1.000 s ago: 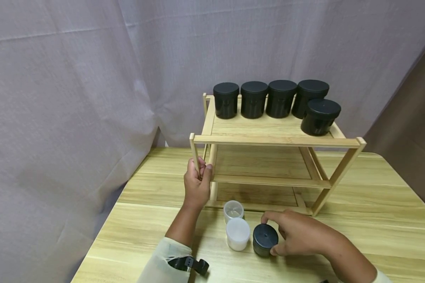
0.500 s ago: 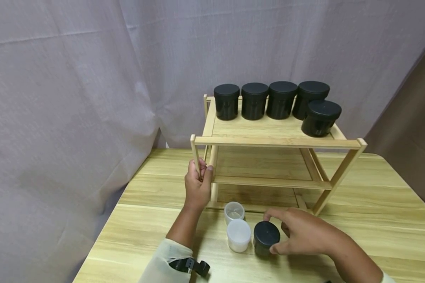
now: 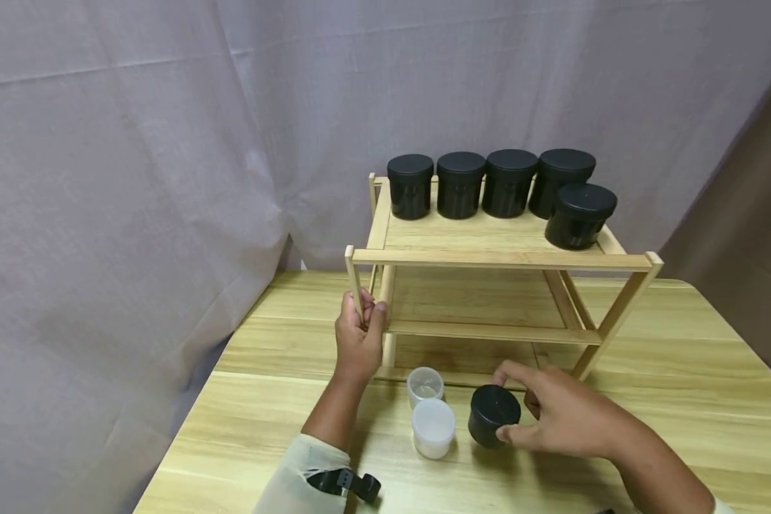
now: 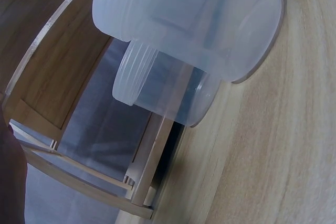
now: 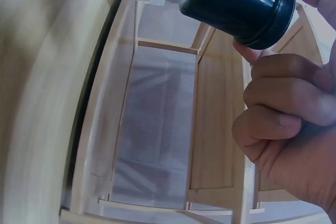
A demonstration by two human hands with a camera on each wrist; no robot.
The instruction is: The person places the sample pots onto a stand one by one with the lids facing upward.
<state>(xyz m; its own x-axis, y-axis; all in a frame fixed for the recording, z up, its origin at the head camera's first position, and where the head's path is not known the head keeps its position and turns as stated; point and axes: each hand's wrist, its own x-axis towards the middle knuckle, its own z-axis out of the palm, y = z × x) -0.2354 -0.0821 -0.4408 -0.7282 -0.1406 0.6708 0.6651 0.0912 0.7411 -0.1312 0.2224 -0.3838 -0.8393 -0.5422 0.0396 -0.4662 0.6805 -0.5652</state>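
My right hand [image 3: 562, 410] pinches a black lidded jar [image 3: 493, 414] between thumb and index finger, near its lid. In the right wrist view the jar [image 5: 239, 3] hangs tilted above the table, the other fingers curled below it. My left hand [image 3: 360, 332] grips the front left post of a wooden three-tier rack [image 3: 501, 257], just by the middle shelf. Two translucent plastic jars stand between the hands: a front one with a whitish top [image 3: 433, 428] and one behind it [image 3: 425, 385]. The left wrist view shows these jars [image 4: 189, 19] side-on.
Several black jars [image 3: 460, 185] stand in a row along the rack's top shelf, with one more [image 3: 580, 216] in front at the right end. The rack stands on a wood-grain table [image 3: 263, 400]. A grey curtain [image 3: 167, 143] hangs behind and to the left.
My right hand has raised the black jar from the table and carried it slightly right and toward the rack. The left hand stays on the rack post.
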